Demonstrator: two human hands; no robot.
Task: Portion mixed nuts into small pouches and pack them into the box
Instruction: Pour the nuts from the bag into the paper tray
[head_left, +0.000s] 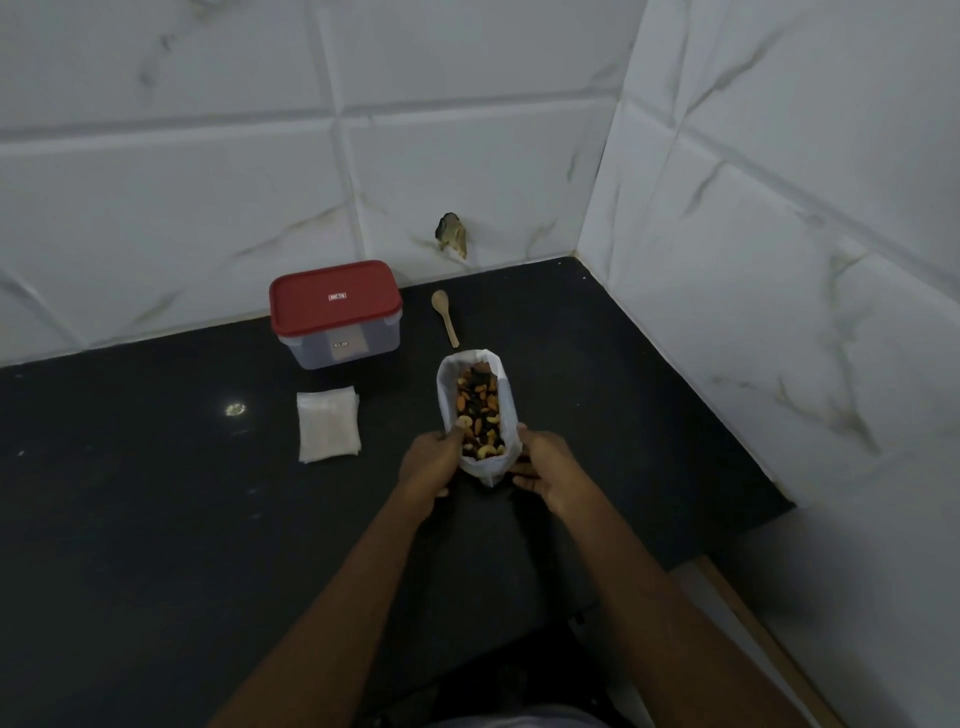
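A white plastic bag stands open on the black counter, and mixed nuts show inside it. My left hand grips the bag's near left edge, thumb at the rim. My right hand holds the bag's near right side, fingers curled round it. A stack of small white pouches lies flat to the left of the bag. Behind the pouches stands a clear box with a red lid closed on it. A small wooden spoon lies behind the bag.
The black counter runs into a corner of white marbled wall tiles at the back and right. A broken hole shows low in the back wall. The counter's right edge drops off near my right forearm.
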